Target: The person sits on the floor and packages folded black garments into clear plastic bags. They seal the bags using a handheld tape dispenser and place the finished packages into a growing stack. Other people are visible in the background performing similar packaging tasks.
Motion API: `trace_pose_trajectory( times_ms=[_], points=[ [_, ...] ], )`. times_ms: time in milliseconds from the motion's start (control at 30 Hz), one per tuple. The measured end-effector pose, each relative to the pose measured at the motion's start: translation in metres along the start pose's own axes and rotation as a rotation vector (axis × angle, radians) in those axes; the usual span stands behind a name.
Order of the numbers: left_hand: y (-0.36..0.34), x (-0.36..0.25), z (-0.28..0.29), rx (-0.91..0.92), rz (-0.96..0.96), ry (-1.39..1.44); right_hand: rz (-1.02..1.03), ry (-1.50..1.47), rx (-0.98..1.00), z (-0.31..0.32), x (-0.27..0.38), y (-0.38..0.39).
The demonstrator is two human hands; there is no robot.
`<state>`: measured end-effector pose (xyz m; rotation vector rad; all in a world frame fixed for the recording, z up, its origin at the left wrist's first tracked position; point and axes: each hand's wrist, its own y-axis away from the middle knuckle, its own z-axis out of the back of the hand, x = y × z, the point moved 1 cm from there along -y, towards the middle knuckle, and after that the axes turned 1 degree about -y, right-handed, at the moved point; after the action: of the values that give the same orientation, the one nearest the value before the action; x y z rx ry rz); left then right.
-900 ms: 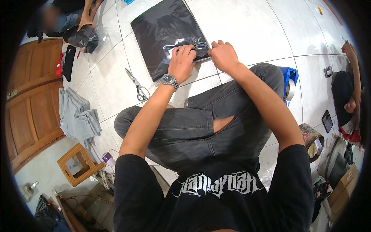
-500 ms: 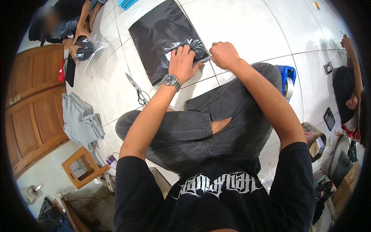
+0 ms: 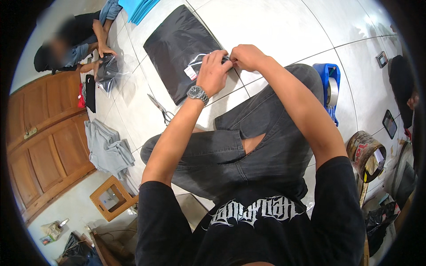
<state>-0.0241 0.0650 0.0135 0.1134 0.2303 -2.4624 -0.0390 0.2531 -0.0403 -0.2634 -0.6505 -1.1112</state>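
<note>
A flat black folded garment in a clear plastic bag (image 3: 175,46) lies on the tiles in front of my crossed legs. Near its right corner, the fingers of my left hand (image 3: 215,71) are bent and pinch the gathered plastic. My right hand (image 3: 247,57) meets it there, fingers closed on the bag's edge; the fingertips of both are partly hidden. A white label (image 3: 191,73) shows beside my left hand. Scissors (image 3: 160,108) with the blades a little apart rest on the floor left of my left forearm.
A blue tape dispenser (image 3: 327,93) stands by my right knee. Grey folded clothes (image 3: 106,148) lie at left, near a wooden door (image 3: 53,146). Blue items (image 3: 137,8) sit at the top. At upper left another person handles a bagged dark item (image 3: 108,68). A phone (image 3: 389,124) lies at right.
My left hand has gone from lying over the package to bent fingers at its corner. My right hand has moved left to meet it. The label is now uncovered.
</note>
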Motion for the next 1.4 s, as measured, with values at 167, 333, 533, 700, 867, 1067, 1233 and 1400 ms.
trace_pose_trajectory(
  times_ms=[167, 333, 533, 700, 867, 1067, 1233, 1400],
  points=[
    [-0.014, 0.009, -0.005, 0.125, 0.019, 0.102, -0.017, -0.052, 0.097, 0.012, -0.001, -0.002],
    [-0.018, 0.011, -0.002, 0.138, 0.061, 0.157, -0.087, -0.085, 0.058, 0.017, -0.005, -0.002],
    [0.002, -0.001, -0.006, 0.044, 0.082, 0.047, -0.127, -0.258, 0.052, 0.021, -0.003, 0.004],
    [0.013, -0.008, -0.014, -0.027, 0.106, 0.048, -0.121, -0.206, 0.087, 0.02, -0.003, 0.005],
    [0.015, -0.012, -0.019, -0.097, 0.217, 0.072, -0.108, -0.224, 0.123, 0.014, -0.004, 0.0],
    [0.017, -0.012, -0.028, -0.146, 0.172, 0.049, -0.11, -0.265, 0.047, 0.006, -0.009, 0.0],
    [0.02, -0.014, -0.03, -0.156, 0.188, 0.06, -0.217, -0.254, 0.11, 0.013, -0.004, -0.002],
    [0.023, -0.016, -0.032, -0.161, 0.193, 0.056, -0.235, -0.192, 0.18, 0.005, 0.004, -0.004]
  ],
)
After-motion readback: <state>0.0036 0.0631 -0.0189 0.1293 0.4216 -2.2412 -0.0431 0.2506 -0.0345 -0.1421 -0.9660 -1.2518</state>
